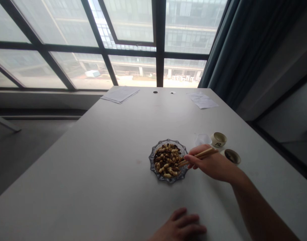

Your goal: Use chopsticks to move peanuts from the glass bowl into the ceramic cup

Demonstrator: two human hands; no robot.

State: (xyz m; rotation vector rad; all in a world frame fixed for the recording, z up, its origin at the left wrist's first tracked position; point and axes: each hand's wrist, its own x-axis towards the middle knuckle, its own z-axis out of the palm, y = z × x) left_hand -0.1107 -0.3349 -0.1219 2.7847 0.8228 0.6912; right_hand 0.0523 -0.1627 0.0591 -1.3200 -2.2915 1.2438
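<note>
A scalloped clear glass bowl (153,172) stands on the white table, filled with peanuts in their shells (166,165) mixed with dark seeds. My right hand (206,163) grips a pair of wooden chopsticks (205,153) at the bowl's right side. The chopstick tips reach in among the peanuts; whether they pinch one I cannot tell. Nearer to me, my left hand (182,225) rests on the tabletop with its fingers stretched out, holding nothing and apart from the bowl.
Beyond my right hand are a clear plastic container (203,138), a small cream cup with a dark mark (219,139) and a second cup (232,156), partly hidden. Papers lie at the far left (120,94) and far right (203,100) of the table (93,167). Windows and a dark curtain (234,43) stand behind.
</note>
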